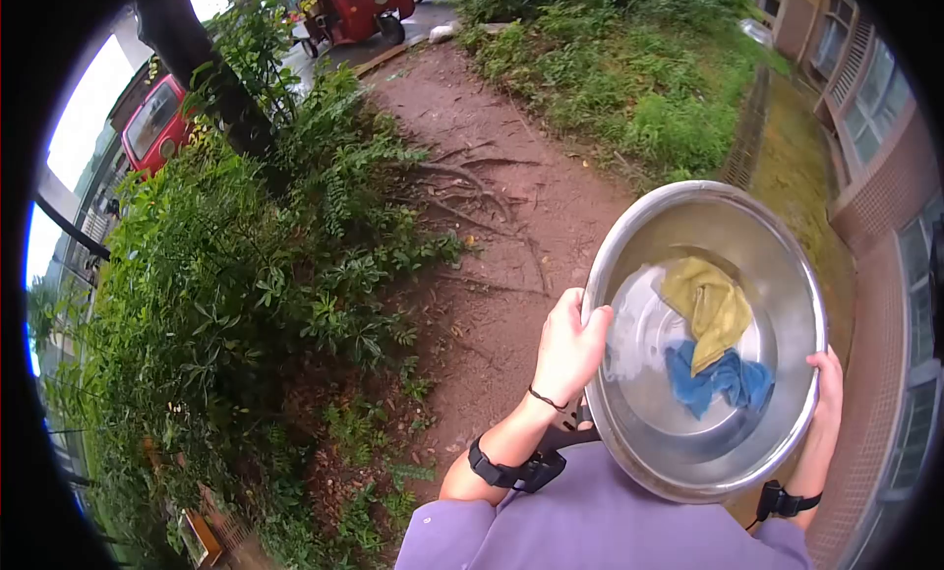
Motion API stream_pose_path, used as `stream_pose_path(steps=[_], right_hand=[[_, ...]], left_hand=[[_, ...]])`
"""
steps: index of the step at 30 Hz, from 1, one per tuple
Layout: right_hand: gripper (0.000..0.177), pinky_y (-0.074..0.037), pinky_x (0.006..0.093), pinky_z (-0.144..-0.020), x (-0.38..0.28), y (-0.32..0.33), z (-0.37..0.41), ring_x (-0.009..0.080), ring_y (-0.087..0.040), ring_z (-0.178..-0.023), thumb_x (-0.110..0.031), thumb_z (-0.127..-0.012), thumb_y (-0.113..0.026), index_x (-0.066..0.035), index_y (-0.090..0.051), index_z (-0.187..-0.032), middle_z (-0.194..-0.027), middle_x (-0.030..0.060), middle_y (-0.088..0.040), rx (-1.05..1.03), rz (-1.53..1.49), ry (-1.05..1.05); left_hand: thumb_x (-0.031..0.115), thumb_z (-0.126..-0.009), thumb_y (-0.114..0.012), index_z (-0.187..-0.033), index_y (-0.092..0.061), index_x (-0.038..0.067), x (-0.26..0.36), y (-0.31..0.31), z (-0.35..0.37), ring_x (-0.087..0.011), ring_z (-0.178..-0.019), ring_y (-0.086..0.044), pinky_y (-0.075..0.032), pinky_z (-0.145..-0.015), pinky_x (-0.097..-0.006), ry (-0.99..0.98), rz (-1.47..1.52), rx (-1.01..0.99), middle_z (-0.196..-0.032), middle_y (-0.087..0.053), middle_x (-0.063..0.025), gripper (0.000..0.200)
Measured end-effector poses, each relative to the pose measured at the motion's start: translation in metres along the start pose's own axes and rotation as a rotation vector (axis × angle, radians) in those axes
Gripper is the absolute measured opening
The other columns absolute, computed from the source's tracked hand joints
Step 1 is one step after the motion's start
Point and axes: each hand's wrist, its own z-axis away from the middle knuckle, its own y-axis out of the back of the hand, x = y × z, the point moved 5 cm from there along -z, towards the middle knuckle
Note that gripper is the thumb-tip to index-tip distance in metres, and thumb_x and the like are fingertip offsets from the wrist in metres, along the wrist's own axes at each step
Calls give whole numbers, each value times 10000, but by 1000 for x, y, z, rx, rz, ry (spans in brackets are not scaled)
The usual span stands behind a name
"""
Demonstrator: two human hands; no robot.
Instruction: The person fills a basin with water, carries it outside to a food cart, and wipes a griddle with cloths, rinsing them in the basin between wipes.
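Head view: left hand (570,349) and right hand (826,385) clasp a bowl (688,216) by its rim.
Right fingers hide behind it; yellow cloth (710,309) overlaps blue cloth (726,381).

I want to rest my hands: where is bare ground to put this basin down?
The dirt path just ahead is bare, between the bushes on its left and the grass on its right. Farther on, tree roots crowd it.

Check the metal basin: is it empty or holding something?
Not empty: the basin holds a yellow cloth and a blue cloth, bunched at its bottom.
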Motion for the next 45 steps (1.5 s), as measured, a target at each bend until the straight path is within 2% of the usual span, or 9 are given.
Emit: stream_pose_path(steps=[9, 18, 25, 27, 29, 31, 32, 36, 45], right_hand=[[325, -522, 295, -672, -95, -205, -287, 166, -599, -747, -20, -754, -511, -21, -592, -1070, -878, 52, -592, -129, 23, 10], [324, -552, 313, -687, -154, -452, -495, 179, -623, -742, -33, -758, -507, -33, -600, -1068, -866, 46, -603, -58, -52, -88], [266, -532, 306, -658, -236, -642, -660, 163, -604, -723, -42, -750, -519, -53, -602, -1002, -848, 41, -593, -115, 57, -89], [258, -523, 294, -649, -247, -692, -724, 155, -595, -713, -42, -748, -525, -56, -607, -993, -841, 37, -590, -155, 63, -75], [242, -528, 293, -645, -276, -770, -769, 152, -594, -701, -68, -746, -542, -70, -606, -979, -836, 29, -591, -221, 113, -41], [253, -522, 287, -645, -297, -842, -821, 146, -590, -706, -52, -750, -530, -60, -606, -991, -837, 31, -589, -267, 118, -30], [264, -515, 281, -645, -307, -861, -864, 141, -586, -710, -35, -754, -519, -49, -605, -1003, -838, 34, -587, -285, 129, -29], [314, -512, 273, -667, -356, -1001, -951, 135, -589, -736, -17, -763, -500, -21, -585, -1066, -868, 38, -592, -438, 124, 13], [286, -495, 262, -678, -454, -1281, -1158, 119, -565, -748, -8, -761, -497, -18, -585, -1032, -878, 21, -585, -553, 118, 6]], left_hand=[[213, -881, -607, -1014, -594, -44, 31, 36, -300, -258, -794, -669, -509, -748, -369, -41, 2, 127, -829, -668, -177, 290], [195, -862, -617, -1034, -589, -69, 60, 124, -635, -266, -880, -679, -509, -788, -376, -3, -90, 59, -895, -679, -209, 317], [176, -858, -634, -1034, -607, -61, 80, 201, -857, -191, -784, -651, -513, -742, -332, -18, 1, 129, -851, -677, -151, 296], [189, -846, -614, -979, -581, -55, 84, 225, -921, -344, -766, -677, -517, -722, -408, -73, 47, 206, -794, -660, -212, 280], [188, -838, -622, -971, -586, -53, 89, 257, -982, -309, -743, -671, -515, -709, -394, -74, 11, 254, -778, -655, -199, 278], [152, -856, -656, -1005, -613, -56, 90, 285, -1043, -145, -769, -633, -511, -736, -303, 4, 1, 274, -854, -684, -117, 260], [183, -830, -630, -973, -596, -51, 84, 277, -1082, -248, -746, -663, -512, -713, -364, -39, 12, 314, -781, -655, -179, 276], [100, -863, -641, -1020, -619, -46, 104, 329, -1195, -96, -798, -598, -494, -741, -266, 8, 58, 391, -897, -674, -67, 216], [147, -836, -652, -992, -619, -59, 132, 456, -1476, -179, -791, -653, -510, -750, -323, -8, 87, 545, -845, -686, -143, 261]])
